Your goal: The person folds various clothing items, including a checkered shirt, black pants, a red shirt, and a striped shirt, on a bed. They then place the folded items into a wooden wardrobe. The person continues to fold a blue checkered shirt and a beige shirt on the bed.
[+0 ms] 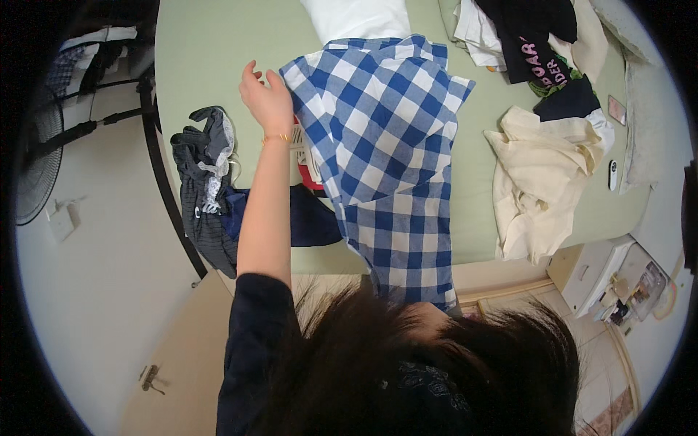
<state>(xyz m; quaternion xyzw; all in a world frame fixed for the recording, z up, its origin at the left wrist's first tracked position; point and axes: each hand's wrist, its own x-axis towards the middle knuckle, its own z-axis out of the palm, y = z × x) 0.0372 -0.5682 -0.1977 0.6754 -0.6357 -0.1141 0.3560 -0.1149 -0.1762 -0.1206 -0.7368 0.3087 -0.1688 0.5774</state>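
Note:
A blue-and-white checked garment [390,125], perhaps a shirt or dress, lies spread lengthwise on a bed. Its lower end hangs over the near edge and runs under dark hair at the bottom of the view. At its upper left edge is my left hand [266,101], with a thin gold bracelet on the wrist. The fingers are curved and apart, and I see nothing held in them. Whether the thumb touches the cloth is unclear. Beneath the garment's left side, a red and white striped item [306,158] and dark navy cloth [311,218] stick out. My right hand is out of view.
Dark grey clothing [204,185] lies at the bed's left. A white pillow or folded cloth [360,19] is beyond the garment. To the right are a cream garment [537,180], a black printed garment [523,43], a white remote [613,174] and a phone-like item [617,110]. A fan [41,158] stands left.

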